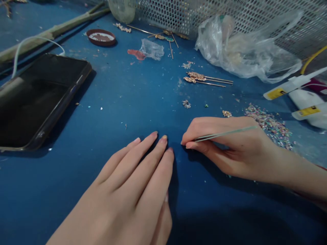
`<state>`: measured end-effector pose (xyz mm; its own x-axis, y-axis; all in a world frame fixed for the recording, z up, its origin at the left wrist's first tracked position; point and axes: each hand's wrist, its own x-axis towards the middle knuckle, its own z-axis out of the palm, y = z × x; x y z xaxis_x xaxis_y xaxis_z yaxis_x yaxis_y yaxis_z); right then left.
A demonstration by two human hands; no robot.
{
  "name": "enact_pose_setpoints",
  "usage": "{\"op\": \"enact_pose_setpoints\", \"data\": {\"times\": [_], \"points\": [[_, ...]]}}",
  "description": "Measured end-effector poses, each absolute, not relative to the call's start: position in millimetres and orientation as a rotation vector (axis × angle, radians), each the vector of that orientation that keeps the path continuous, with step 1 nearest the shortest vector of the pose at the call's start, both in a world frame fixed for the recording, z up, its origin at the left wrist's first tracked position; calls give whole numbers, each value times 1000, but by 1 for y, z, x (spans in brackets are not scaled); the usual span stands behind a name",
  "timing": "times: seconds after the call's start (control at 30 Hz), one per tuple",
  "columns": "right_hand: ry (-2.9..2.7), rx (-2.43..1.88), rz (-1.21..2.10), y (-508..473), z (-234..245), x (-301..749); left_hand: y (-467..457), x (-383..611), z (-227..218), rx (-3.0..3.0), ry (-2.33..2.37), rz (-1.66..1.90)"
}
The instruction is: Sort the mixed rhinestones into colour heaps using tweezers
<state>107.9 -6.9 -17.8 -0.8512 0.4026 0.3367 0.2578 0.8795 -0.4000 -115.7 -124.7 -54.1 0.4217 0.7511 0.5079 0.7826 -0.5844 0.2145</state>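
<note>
My left hand [127,194] lies palm down on the blue tabletop [122,88], its fingers stretched out side by side and its thumb partly tucked beneath. Nothing shows in it, though the palm is hidden. Just to its right, my right hand [242,153] pinches a pair of thin pale-green tweezers [227,134] between thumb and forefinger. The tweezers' tips are hidden by the fingers, so I cannot tell if they grip anything. Beyond that hand is a scatter of small glittery beads [272,126], with a little gold piece [226,113] close by.
Gold hairpin-like sticks [204,79] lie farther back. A phone [38,98] with a white cable is at left, near a brown dish [101,37] of white bits. A plastic bag [237,51] rests against a perforated basket [176,17]. White yellow-labelled tubes [283,89] are at right.
</note>
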Motion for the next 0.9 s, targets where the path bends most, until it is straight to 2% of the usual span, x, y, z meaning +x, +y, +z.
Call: {"op": "enact_pose_setpoints", "data": {"times": [0.57,0.77,0.9], "points": [[-2589,-562,390,-12,-26,105,-127,-118,-51,-2644,-1406,-830],[-2405,-779,850,-6,-19,104,-127,-118,-51,-2644,-1415,-826],[-2438,-765,883,-3,-15,107,-127,-117,-52,-2628,-1414,-837]]}}
